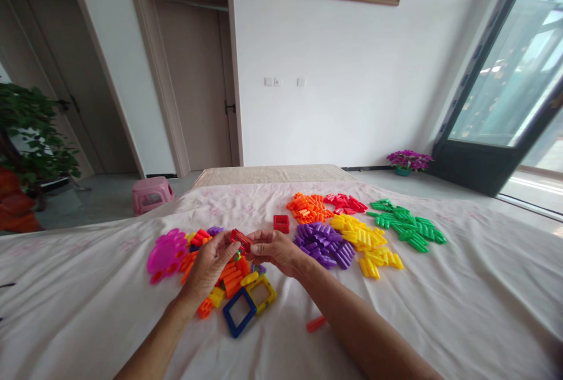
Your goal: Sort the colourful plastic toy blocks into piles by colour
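Observation:
Between my two hands is a small stack of red plastic frame pieces (241, 241). My left hand (216, 255) pinches its left end, and my right hand (275, 250) grips the right end with thumb and fingers. Below them lies a mixed pile of orange toy pieces (231, 279), partly hidden by my hands, with a blue square frame (240, 312) and a yellow square frame (261, 294) at its front. Just beyond my right hand sits a red square frame (281, 224) on the cloth. A magenta flower-shaped piece (167, 254) lies left of the pile.
Sorted heaps lie to the right: purple pieces (324, 245), yellow pieces (360, 233), orange pieces (307, 208), red pieces (345, 203) and green pieces (407, 223). One orange-red piece (315, 324) rests by my right forearm. A pink stool (152, 194) stands beyond the cloth-covered surface (109, 304).

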The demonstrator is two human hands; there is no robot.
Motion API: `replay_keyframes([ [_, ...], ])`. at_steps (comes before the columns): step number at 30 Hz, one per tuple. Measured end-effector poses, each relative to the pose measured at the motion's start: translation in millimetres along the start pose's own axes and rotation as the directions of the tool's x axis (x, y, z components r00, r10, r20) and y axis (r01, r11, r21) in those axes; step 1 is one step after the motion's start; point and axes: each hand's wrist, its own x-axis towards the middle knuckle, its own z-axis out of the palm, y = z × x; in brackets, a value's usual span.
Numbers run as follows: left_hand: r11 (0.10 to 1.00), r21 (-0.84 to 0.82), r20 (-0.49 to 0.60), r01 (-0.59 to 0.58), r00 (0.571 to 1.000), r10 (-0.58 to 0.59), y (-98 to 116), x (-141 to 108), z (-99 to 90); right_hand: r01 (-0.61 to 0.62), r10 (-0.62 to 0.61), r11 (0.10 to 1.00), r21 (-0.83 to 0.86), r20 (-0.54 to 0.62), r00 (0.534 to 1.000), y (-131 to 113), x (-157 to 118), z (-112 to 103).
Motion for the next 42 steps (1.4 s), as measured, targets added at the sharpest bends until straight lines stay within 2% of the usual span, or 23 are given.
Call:
replay_keyframes([
  [7, 1.000, 0.012, -0.056, 0.022, 0.998, -0.021, -4.9, 2.7, 3.4, 0.140, -0.163, 0.967, -0.212, -0.093, 0.982, 11.2, 6.7, 10.3],
  [12, 0.998, -0.044, -0.106, 0.052, 0.993, -0.057, -5.1, 0.8, -1.5, 0.220, -0.231, 0.885, -0.410, 0.024, 0.973, 11.1, 12.8, 1.9],
  [14, 0.996, -0.069, -0.148, 0.060, 0.986, -0.070, -5.3, 1.3, -5.4, 0.235, -0.304, 0.765, -0.600, -0.014, 0.953, 11.0, 16.3, -8.3],
  [16, 0.995, -0.078, -0.188, 0.069, 0.979, -0.082, -6.5, 2.4, -8.4, 0.202, -0.390, 0.547, -0.813, -0.034, 0.920, 12.9, 19.5, -19.2],
  [18, 0.993, -0.088, -0.216, 0.072, 0.972, -0.090, -8.0, 3.5, -9.4, 0.173, -0.396, 0.315, -0.933, 0.037, 0.918, 16.5, 21.9, -27.6],
  [20, 0.992, -0.095, -0.230, 0.079, 0.968, -0.100, -9.0, 3.9, -8.6, 0.191, -0.347, 0.156, -0.969, 0.127, 0.929, 20.0, 23.5, -32.1],
  [23, 0.990, -0.095, -0.236, 0.101, 0.964, -0.121, -9.5, 3.6, -7.2, 0.217, -0.274, 0.011, -0.976, 0.205, 0.939, 21.6, 24.6, -33.3],
  [26, 0.989, -0.076, -0.222, 0.124, 0.965, -0.138, -11.3, 3.9, -8.5, 0.165, -0.221, -0.064, -0.984, 0.176, 0.959, 18.9, 24.0, -32.0],
  [31, 0.993, -0.029, -0.149, 0.118, 0.981, -0.121, -21.0, 7.2, -13.4, 0.053, -0.213, -0.115, -0.992, 0.076, 0.974, 15.8, 20.9, -29.4],
  [34, 0.993, -0.026, -0.114, 0.112, 0.987, -0.115, -26.1, 8.8, -14.8, 0.005, -0.231, -0.087, -0.996, 0.025, 0.973, 17.2, 19.4, -28.5],
  [37, 0.993, -0.010, -0.094, 0.114, 0.989, -0.114, -26.7, 8.3, -13.8, 0.002, -0.267, 0.042, -0.999, -0.009, 0.964, 19.6, 19.2, -28.9],
  [42, 0.997, 0.010, -0.025, 0.075, 0.997, -0.075, -21.3, 4.9, -8.7, 0.162, -0.361, 0.282, -0.946, 0.052, 0.931, 22.8, 21.6, -23.9],
])
